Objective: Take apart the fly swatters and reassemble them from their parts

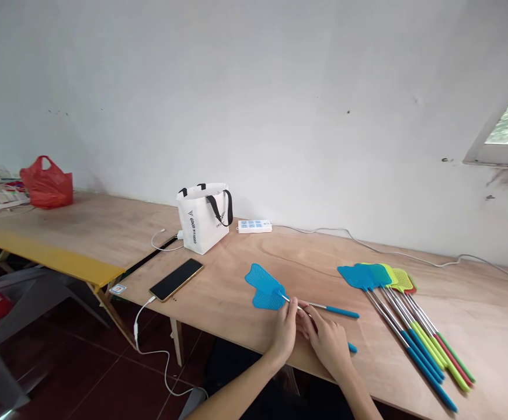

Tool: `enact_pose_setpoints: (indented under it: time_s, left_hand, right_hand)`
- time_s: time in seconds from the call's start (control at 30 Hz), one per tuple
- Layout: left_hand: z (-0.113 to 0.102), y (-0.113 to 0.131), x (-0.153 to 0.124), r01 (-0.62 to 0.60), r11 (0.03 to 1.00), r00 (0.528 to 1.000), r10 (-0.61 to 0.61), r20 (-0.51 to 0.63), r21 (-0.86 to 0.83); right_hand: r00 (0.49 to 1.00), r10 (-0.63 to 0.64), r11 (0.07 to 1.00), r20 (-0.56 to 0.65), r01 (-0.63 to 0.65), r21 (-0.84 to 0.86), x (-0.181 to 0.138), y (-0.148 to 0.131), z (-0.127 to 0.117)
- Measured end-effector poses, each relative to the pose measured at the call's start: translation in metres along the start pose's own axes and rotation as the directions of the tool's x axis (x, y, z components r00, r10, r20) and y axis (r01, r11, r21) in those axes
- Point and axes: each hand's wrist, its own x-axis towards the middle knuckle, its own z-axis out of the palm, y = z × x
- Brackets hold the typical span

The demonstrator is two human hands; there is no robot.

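Note:
Two blue fly swatters (pixel 265 287) lie on the plywood table (pixel 245 256) in front of me, their mesh heads overlapping. My left hand (pixel 285 329) pinches a thin metal shaft just behind the heads. My right hand (pixel 326 339) is closed over a shaft a little further back, and a blue grip end pokes out beside its wrist. The other swatter's blue handle (pixel 341 312) lies free on the table beyond my right hand.
A row of several swatters (pixel 405 315) in blue, green, yellow and red lies to the right. A phone (pixel 176 279) on a cable, a white tote bag (pixel 204 217) and a power strip (pixel 254 226) are at left and rear. A red bag (pixel 46 182) sits far left.

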Motion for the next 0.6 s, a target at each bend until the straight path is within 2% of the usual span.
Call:
enact_pose_setpoints:
  time_s: [0.37, 0.6]
  left_hand:
    - [0.0004, 0.0007, -0.0016, -0.059, 0.998, 0.998, 0.058, 0.034, 0.034]
    - [0.0009, 0.0008, -0.0032, -0.006, 0.999, 1.000, 0.006, 0.003, 0.032]
  right_hand:
    - [0.998, 0.029, 1.000, 0.059, -0.029, -0.003, -0.0010, 0.0032, 0.0004]
    - [0.999, 0.015, 0.999, 0.048, -0.013, -0.039, -0.0002, -0.0014, -0.0023]
